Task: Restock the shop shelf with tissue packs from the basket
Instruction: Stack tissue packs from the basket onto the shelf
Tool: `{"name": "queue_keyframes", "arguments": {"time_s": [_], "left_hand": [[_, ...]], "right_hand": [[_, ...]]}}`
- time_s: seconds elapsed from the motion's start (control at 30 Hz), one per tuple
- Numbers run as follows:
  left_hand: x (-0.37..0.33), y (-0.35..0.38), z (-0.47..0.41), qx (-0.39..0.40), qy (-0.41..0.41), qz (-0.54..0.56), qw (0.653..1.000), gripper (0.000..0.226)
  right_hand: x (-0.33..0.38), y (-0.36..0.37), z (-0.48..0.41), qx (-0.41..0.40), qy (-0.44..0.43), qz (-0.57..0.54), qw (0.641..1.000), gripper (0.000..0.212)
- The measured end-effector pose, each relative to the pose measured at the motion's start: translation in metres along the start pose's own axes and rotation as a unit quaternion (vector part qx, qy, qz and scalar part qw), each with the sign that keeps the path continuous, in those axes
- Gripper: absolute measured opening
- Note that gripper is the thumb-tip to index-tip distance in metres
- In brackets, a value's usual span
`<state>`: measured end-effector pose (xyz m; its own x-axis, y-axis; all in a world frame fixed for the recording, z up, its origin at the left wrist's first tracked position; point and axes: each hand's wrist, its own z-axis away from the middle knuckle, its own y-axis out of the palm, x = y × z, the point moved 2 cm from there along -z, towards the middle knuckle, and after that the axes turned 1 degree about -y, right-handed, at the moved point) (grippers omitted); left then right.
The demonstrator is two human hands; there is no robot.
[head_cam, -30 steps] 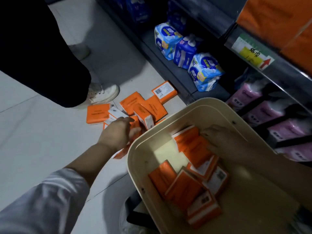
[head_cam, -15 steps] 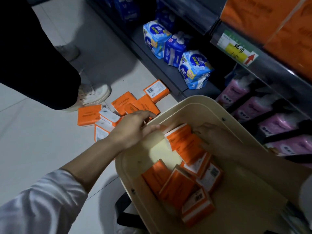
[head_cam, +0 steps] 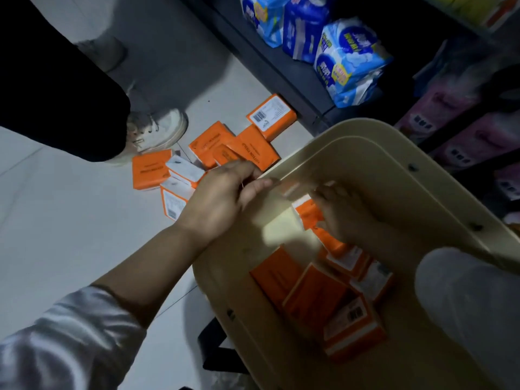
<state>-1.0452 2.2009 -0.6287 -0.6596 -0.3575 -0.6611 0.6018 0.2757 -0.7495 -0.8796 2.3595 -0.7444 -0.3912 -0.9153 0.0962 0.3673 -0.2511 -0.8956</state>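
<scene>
Since a moment ago the left hand [head_cam: 222, 198] has swung from the floor packs [head_cam: 152, 168] over the basket [head_cam: 365, 142] rim, fingers blurred, grip unclear. Inside, the tissue packs [head_cam: 318, 296] look light, soft, slick-wrapped: best pinched across the short sides. The right hand [head_cam: 346, 218] lies on them, hold hidden.

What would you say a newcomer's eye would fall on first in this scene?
The orange tissue packs in the cream basket, lower right, stand out first, with more orange packs scattered on the pale floor to its left. The left hand is at the basket's rim while the right hand lies on packs inside. Blue packs sit on the dark bottom shelf, upper right.
</scene>
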Motion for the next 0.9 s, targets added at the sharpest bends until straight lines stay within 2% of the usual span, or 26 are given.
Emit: {"name": "queue_keyframes", "arguments": {"time_s": [0.1, 0.13, 0.23, 0.27, 0.33, 0.4, 0.5, 0.6, 0.67, 0.73, 0.8, 0.87, 0.9], "left_hand": [[-0.001, 0.000, -0.001, -0.006, 0.003, -0.009, 1.000, 0.041], [-0.002, 0.000, 0.000, -0.005, 0.002, -0.012, 1.000, 0.042], [-0.006, -0.001, 0.000, 0.002, -0.002, -0.020, 1.000, 0.041], [-0.006, -0.001, 0.001, 0.007, -0.008, -0.025, 1.000, 0.040], [-0.008, -0.001, 0.003, 0.017, -0.018, -0.041, 0.999, 0.041], [-0.012, -0.004, 0.003, 0.014, -0.003, -0.085, 0.996, 0.050], [-0.036, -0.014, 0.002, 0.015, 0.070, -0.152, 0.986, 0.068], [-0.074, -0.028, 0.002, 0.079, 0.072, -0.136, 0.985, 0.085], [-0.092, -0.035, 0.006, 0.095, 0.051, -0.089, 0.990, 0.081], [-0.104, -0.042, 0.011, 0.053, 0.043, -0.071, 0.995, 0.061], [-0.110, -0.051, 0.015, -0.003, 0.004, -0.087, 0.996, 0.048], [-0.110, -0.056, 0.019, -0.039, -0.061, -0.088, 0.994, 0.044], [-0.109, -0.057, 0.020, -0.048, -0.088, -0.080, 0.992, 0.041]], "right_hand": [[-0.002, 0.001, 0.005, -0.035, -0.007, 0.113, 0.993, 0.038], [-0.004, 0.004, 0.008, -0.047, -0.006, 0.151, 0.987, 0.035], [-0.010, 0.003, 0.020, -0.054, -0.017, 0.136, 0.989, 0.030], [-0.011, 0.001, 0.023, -0.038, -0.022, 0.108, 0.993, 0.029], [-0.016, -0.007, 0.027, -0.021, -0.036, 0.009, 0.999, 0.039], [-0.015, -0.029, 0.039, -0.017, -0.029, -0.167, 0.985, 0.046], [-0.008, -0.070, 0.062, -0.044, -0.018, -0.369, 0.928, 0.041], [0.005, -0.112, 0.083, -0.053, -0.037, -0.511, 0.857, 0.028], [0.008, -0.133, 0.092, -0.084, -0.056, -0.549, 0.830, 0.021], [0.010, -0.142, 0.099, -0.103, -0.059, -0.571, 0.812, 0.018], [0.008, -0.137, 0.098, -0.100, -0.025, -0.599, 0.794, 0.026], [0.000, -0.119, 0.089, -0.090, 0.036, -0.580, 0.809, 0.040], [-0.005, -0.107, 0.084, -0.078, 0.070, -0.544, 0.833, 0.046]]}}
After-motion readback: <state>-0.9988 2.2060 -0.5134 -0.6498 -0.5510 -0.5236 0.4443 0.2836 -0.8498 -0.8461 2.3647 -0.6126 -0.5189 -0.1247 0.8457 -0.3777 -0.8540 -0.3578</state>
